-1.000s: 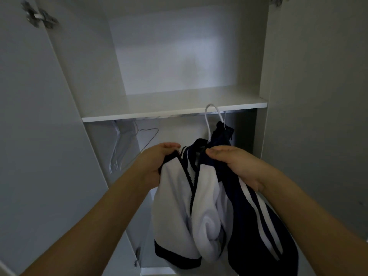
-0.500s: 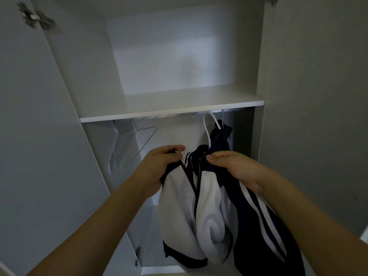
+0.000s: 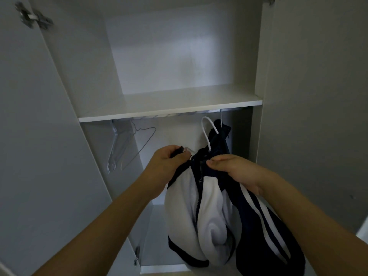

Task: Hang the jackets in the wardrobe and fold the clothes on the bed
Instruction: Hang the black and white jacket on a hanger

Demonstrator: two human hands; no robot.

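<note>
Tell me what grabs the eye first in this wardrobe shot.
The navy and white jacket in the lower middle stands out, gripped at its collar by the left hand and right hand. Its white hanger hook rises toward the rail under the shelf. At the left, bare wire hangers hang.

No readable text, label, brand, number or sign anywhere in view.
</note>
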